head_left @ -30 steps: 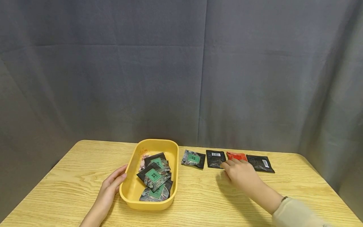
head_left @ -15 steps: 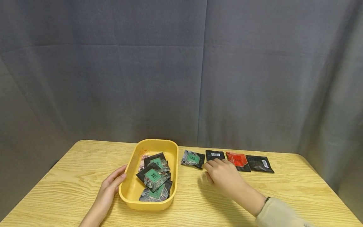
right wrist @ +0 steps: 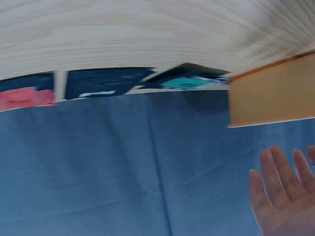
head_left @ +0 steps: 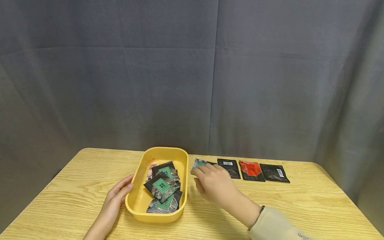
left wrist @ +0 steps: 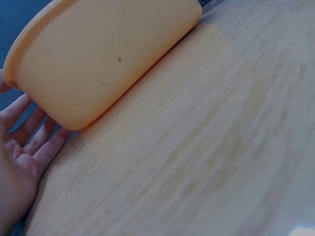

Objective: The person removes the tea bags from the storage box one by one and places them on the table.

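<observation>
My left hand rests against the left side of the yellow bin. In the left wrist view, its fingers lie nearly straight along the bin's wall. Inside the bin lie several black packets with green labels, partly overlapping. My right hand hovers palm down just right of the bin, holding nothing; its fingers look extended in the right wrist view. It partly hides a green-labelled packet on the table, the leftmost of a row.
Along the table's back edge, the row continues with a black packet with a barcode, a red-labelled packet and another black packet. A grey curtain hangs behind the wooden table.
My right hand has moved left along the row, from the red-labelled packet past the barcoded one to the green-labelled one. The left hand and bin are almost still.
</observation>
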A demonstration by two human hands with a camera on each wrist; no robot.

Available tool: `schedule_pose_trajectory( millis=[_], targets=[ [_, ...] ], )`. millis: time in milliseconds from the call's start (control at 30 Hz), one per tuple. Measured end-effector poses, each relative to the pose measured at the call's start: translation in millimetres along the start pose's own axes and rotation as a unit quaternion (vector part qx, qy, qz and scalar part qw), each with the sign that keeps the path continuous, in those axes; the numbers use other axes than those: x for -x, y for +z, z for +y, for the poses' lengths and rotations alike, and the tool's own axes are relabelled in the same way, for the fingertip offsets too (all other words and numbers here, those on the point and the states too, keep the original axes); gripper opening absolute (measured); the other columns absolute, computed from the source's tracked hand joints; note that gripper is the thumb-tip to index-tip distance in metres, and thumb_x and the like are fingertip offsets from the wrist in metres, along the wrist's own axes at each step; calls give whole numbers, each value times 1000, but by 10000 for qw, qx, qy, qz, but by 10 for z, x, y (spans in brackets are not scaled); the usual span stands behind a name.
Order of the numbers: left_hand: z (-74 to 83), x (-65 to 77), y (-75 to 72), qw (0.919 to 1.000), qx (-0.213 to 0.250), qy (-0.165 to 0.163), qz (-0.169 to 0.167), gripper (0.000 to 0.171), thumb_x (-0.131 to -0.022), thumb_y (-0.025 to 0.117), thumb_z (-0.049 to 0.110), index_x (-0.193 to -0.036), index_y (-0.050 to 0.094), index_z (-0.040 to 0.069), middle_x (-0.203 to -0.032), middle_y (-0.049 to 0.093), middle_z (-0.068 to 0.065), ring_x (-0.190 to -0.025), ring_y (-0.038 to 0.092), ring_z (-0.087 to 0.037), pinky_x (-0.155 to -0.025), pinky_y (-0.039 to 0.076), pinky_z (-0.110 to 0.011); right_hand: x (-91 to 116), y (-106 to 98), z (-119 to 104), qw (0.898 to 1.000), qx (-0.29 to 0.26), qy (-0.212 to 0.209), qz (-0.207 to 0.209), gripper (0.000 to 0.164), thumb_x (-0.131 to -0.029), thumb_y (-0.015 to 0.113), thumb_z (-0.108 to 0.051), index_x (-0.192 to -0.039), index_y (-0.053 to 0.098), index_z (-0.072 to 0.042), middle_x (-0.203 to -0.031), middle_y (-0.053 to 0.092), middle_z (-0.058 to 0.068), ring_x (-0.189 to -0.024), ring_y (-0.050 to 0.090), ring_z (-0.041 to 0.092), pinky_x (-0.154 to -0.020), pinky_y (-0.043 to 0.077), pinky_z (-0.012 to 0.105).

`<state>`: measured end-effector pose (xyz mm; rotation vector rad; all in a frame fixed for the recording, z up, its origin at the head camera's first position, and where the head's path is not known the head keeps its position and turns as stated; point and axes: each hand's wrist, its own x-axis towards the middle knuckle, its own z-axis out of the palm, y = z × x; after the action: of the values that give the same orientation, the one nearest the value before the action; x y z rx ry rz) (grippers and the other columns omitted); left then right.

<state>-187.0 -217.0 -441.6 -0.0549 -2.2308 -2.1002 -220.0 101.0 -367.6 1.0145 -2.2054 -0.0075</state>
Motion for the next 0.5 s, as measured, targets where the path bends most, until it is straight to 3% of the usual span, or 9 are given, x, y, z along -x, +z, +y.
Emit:
schedule_pose_trajectory(
  millis=[200,333,500],
  targets=[
    [0,-1,-9,10000,-51,11,-4,53,-107,44,29,-150,37,0,-150,39,-21,-108,55,6,-90,46,-16,-163,44,-166,9998,-188,-47,12,16,-86,73,-18,-102,72,-16,-96,71,-4,-87,67,16,-75,56,33],
    [-2,-2,-9,10000,-47,37,4,53,-107,45,29,-150,37,-1,-150,39,-22,-108,56,6,-89,46,-16,-245,65,-262,9995,-289,-126,-69,17,-87,73,-19,-103,73,-16,-96,71,-4,-85,66,14,-73,56,31],
    [-2,-5,0,10000,-45,42,20,52,-107,45,28,-149,38,-1,-149,40,-22,-108,56,5,-90,46,-17,-290,111,-382,9982,-345,-289,-396,16,-90,72,-22,-105,73,-16,-97,72,-5,-86,66,12,-72,54,29]
  ],
)
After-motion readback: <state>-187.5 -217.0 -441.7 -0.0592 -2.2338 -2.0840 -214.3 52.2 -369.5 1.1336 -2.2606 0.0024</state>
